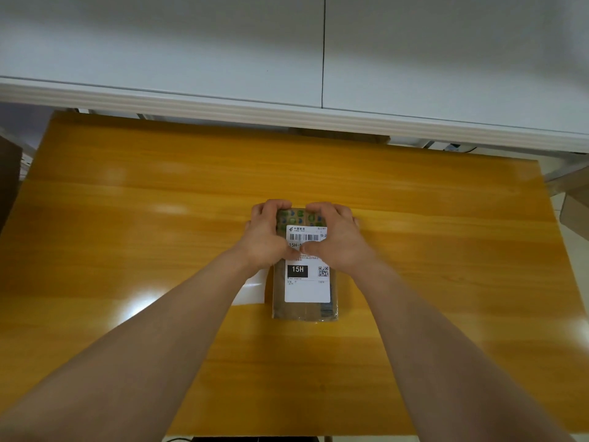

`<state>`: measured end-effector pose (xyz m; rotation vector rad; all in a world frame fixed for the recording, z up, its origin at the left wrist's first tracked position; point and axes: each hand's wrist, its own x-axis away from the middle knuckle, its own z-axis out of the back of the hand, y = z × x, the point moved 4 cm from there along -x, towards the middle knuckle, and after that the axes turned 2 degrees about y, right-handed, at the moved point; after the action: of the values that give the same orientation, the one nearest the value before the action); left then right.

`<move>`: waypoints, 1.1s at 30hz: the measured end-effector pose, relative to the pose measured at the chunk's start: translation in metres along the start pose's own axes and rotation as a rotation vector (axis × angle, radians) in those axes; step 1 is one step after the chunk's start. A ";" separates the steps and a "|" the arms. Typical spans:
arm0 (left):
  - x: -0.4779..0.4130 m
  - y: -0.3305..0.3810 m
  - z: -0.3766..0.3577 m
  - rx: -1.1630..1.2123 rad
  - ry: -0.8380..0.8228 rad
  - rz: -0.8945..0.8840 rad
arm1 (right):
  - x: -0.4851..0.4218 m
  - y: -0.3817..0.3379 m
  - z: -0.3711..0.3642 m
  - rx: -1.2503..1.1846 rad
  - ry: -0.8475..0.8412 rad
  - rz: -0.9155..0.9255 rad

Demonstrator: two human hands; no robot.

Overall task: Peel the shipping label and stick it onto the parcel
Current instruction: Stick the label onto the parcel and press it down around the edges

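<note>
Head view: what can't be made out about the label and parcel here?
Of the shipping label, the middle band is under both thumbs; fine print too small.
The parcel: far end covered by the left hand and right hand.
The white sheet: mostly behind the left forearm; backing or not, unclear.

A glossy yellow wooden table fills most of the view. Behind it a white ledge runs below white panels. A cardboard box shows at the right edge.
</note>
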<state>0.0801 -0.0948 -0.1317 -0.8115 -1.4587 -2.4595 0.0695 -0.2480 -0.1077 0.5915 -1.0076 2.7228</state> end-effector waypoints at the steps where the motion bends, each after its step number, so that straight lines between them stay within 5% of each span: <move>1: 0.000 0.000 0.001 0.031 0.006 0.007 | -0.001 0.000 -0.001 -0.019 0.015 -0.012; 20: -0.009 -0.002 -0.006 0.238 0.206 0.042 | -0.009 0.005 -0.019 -0.220 0.278 -0.151; 25: -0.007 0.000 -0.002 0.204 0.098 0.068 | -0.010 0.014 -0.016 -0.320 0.100 -0.069; 29: 0.000 0.001 -0.003 -0.055 -0.115 0.067 | 0.001 0.023 -0.007 -0.399 -0.145 -0.058; 33: 0.004 0.005 -0.007 -0.191 -0.124 0.013 | 0.009 0.021 -0.005 -0.317 -0.220 -0.023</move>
<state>0.0762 -0.1028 -0.1284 -1.0237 -1.2633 -2.6104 0.0537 -0.2606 -0.1194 0.8463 -1.4375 2.4418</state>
